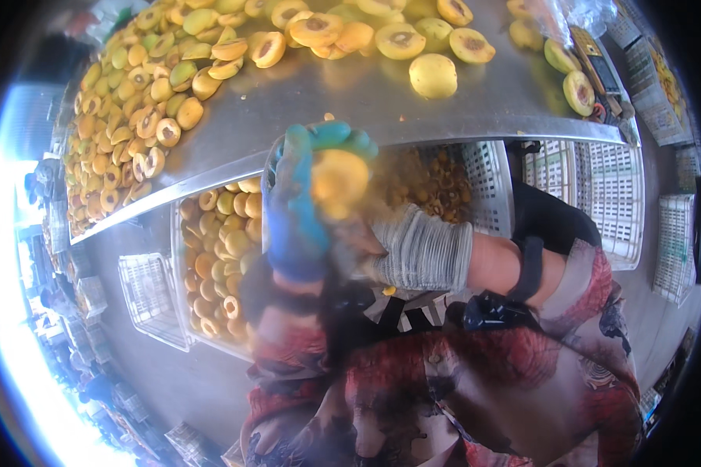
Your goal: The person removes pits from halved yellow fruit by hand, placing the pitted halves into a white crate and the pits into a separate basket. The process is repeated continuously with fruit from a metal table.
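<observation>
My left hand (297,210), in a blue and teal rubber glove, is closed around a yellow peach (339,184) in front of the metal table's near edge. My right hand (360,247), in a grey knitted glove, is right below that peach. Its fingers are smeared, so whether they hold anything does not show. Many halved yellow peaches (149,121) lie heaped on the table's left side, several with the stone still in. A rounded yellow peach piece (433,76) lies apart near the table's middle.
Below the table edge, a crate of peach halves (224,233) stands left of my hands. Small brownish pieces (436,187) fill a white crate behind my right hand. White plastic crates (611,187) stand at right, another crate (154,300) at left. A phone-like device (600,68) lies at the table's right end.
</observation>
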{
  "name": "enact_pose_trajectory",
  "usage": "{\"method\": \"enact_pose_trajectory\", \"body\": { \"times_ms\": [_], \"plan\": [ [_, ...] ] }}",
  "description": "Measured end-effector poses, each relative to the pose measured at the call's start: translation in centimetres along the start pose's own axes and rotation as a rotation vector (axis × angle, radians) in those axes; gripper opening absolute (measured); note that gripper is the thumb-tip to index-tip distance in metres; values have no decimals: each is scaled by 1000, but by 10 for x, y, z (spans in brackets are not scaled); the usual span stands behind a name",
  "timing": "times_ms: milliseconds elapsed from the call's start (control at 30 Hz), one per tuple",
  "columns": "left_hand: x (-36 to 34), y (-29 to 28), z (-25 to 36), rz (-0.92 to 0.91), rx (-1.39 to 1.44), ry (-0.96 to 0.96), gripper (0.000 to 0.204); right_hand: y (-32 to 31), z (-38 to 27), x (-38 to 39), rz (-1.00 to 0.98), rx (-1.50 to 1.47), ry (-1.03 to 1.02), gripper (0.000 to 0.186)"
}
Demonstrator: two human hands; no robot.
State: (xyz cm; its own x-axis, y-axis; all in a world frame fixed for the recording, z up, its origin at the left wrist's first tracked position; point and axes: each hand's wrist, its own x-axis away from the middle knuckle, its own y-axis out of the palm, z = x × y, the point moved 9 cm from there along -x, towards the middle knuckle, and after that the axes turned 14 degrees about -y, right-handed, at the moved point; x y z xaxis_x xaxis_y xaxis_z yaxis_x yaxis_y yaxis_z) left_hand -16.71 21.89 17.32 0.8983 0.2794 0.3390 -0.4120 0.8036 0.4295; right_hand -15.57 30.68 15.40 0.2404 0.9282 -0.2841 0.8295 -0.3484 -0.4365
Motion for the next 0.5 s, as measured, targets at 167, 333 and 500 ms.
{"method": "enact_pose_trajectory", "body": {
  "times_ms": [167, 333, 500],
  "plan": [
    [12, -27, 15, 95, 48, 181, 44, -6, -3, -4, -331, 341, 201, 53],
    [36, -55, 67, 167, 85, 498, 29, 27, 56, 35, -590, 754, 140, 51],
    [101, -124, 121, 622, -725, 813, 28, 17, 82, 40, -528, 849, 159, 47]
  ]
}}
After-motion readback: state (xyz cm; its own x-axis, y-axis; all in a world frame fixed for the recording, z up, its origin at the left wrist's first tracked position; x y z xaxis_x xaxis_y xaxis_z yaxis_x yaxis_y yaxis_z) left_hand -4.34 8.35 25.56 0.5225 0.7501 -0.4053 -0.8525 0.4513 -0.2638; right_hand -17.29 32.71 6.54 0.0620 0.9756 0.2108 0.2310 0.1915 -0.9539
